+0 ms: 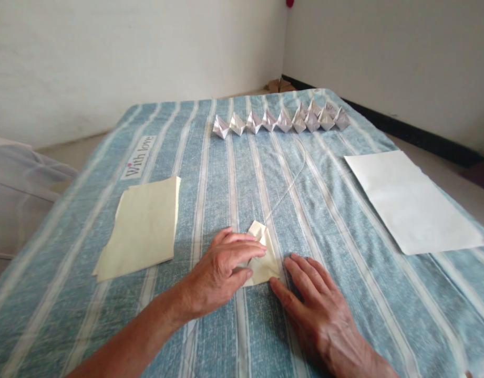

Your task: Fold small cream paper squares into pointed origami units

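Fingers (245,252) slightly apart, left hand (220,266) over folded paper (268,265), right hand (322,310) at its corner; "With love" lettering (140,157) on cloth (166,304).

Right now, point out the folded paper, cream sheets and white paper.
Folded paper (266,268), head view: uncovered lower part.
Cream sheets (144,226), head view: top sheet's middle.
White paper (414,203), head view: middle.

Striped cloth (174,315): blue and white, covering the top in front of me.
Far side: silvery folded pieces (269,121) in a row, doubled toward the right.
Left: yellow sheets (143,231), stacked unevenly.
Right: white paper (417,205).
Near side: folded yellow paper (263,271).
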Tool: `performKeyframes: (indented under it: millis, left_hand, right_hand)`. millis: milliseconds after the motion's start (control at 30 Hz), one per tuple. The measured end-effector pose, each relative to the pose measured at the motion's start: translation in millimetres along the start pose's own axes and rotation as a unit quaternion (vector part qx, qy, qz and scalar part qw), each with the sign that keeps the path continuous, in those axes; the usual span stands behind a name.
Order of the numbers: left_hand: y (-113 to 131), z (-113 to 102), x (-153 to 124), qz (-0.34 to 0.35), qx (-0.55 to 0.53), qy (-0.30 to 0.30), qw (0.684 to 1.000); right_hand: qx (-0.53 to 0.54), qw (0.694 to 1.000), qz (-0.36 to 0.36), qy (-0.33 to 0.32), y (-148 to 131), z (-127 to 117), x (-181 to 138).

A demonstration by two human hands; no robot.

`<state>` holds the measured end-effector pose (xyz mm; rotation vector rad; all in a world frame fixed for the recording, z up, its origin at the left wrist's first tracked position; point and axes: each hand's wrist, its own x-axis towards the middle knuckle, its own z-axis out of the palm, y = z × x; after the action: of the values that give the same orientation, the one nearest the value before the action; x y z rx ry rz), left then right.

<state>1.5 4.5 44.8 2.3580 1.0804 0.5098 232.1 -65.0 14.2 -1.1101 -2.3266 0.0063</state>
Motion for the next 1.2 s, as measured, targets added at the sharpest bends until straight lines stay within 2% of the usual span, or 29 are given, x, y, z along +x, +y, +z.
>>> performKeyframes:
  millis: [367,567,733,900,967,1067,1200]
  left_hand:
    - [0.1,-0.4,0.1,0.010,-0.005,0.014,1.000]
    - [4.3,3.1,-6.4,0.009,0.029,0.069,0.997]
    - [13.9,7.7,-13.3,0.016,0.066,0.111,0.991]
    - [23.0,11.1,-18.6,0.005,0.078,0.139,0.987]
    - [27.8,11.3,-21.0,0.007,0.094,0.128,0.987]
    - [35.4,9.7,-25.7,0.023,0.146,0.114,0.982]
    - [40.8,5.5,-34.2,0.047,0.242,0.120,0.962]
  right_hand:
    - [-0.009,1.000,-0.020,0.008,3.7,-1.3,2.7]
    - [0.010,1.000,0.014,0.018,-0.4,3.3,3.4]
    - [0.078,0.995,0.045,0.049,4.1,-2.0,9.4]
    - [0.166,0.983,0.083,0.016,20.2,-14.5,32.9]
    - [0.158,0.984,0.073,-0.030,26.9,-15.0,48.2]
    - [0.084,0.994,0.024,-0.069,32.6,-10.9,73.4]
    - [0.047,0.985,-0.062,-0.153,29.6,-5.3,97.4]
